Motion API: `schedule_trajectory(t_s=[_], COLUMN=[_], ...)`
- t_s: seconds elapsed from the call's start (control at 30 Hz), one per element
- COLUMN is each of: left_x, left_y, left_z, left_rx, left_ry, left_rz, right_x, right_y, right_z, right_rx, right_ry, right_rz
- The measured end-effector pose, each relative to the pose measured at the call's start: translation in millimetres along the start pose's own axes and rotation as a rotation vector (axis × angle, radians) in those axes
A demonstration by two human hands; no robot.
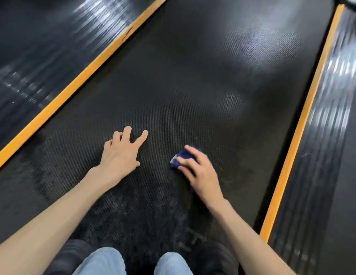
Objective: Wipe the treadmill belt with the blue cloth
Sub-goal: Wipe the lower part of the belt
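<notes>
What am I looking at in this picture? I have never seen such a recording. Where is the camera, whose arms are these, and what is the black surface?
There is no robot here. A person wears a camera on the head, so this one picture looks down at that person's own arms. The black dotted surface is a treadmill belt. It has an orange strip along each side and ribbed dark rails beyond. The left hand rests on the belt with fingers spread and holds nothing. The right hand holds a bunched blue cloth against the belt, to wipe it. At the bottom edge are the person's knees in light jeans.
</notes>
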State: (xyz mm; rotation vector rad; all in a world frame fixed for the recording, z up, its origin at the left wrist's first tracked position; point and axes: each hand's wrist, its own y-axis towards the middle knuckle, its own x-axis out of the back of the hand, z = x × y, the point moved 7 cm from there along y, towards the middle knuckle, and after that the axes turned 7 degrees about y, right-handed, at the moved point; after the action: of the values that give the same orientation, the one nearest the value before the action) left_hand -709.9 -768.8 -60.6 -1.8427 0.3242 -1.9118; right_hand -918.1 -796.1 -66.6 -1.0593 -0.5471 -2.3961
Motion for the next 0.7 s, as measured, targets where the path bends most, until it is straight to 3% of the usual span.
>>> schedule_trajectory(t_s=[0.13, 0.2, 0.33, 0.4, 0.53, 0.6, 0.7], left_x=[-1.4, -0.4, 0.3, 0.0, 0.2, -0.1, 11.4], left_y=[-1.7, -1.4, -2.8, -3.3, -7.4, -11.2, -8.3], left_z=[2.9, 1.7, -0.5, 0.3, 1.7, 1.4, 4.9], left_rx=[0.0, -0.001, -0.005, -0.009, -0.018, -0.038, -0.091], left_ry=[-0.021, -0.026, -0.014, -0.027, -0.03, -0.011, -0.049], left_rz=[0.011, 0.009, 0.016, 0.012, -0.006, 0.002, -0.037], right_x=[54.3, 41.6, -4.6, 5.9, 73.0, 85.1, 70.3], right_y=[12.9, 7.1, -18.9, -6.9, 11.4, 6.0, -1.8], right_z=[-61.8, -40.4, 21.2, 8.4, -74.4, -86.4, -68.4], right_rx=[-0.416, -0.341, 0.069, 0.122, -0.339, -0.452, -0.438], right_ry=[0.013, -0.032, -0.057, -0.063, -0.066, -0.068, -0.063], right_rz=[-0.347, -0.3, 0.067, 0.062, -0.344, -0.403, -0.366])
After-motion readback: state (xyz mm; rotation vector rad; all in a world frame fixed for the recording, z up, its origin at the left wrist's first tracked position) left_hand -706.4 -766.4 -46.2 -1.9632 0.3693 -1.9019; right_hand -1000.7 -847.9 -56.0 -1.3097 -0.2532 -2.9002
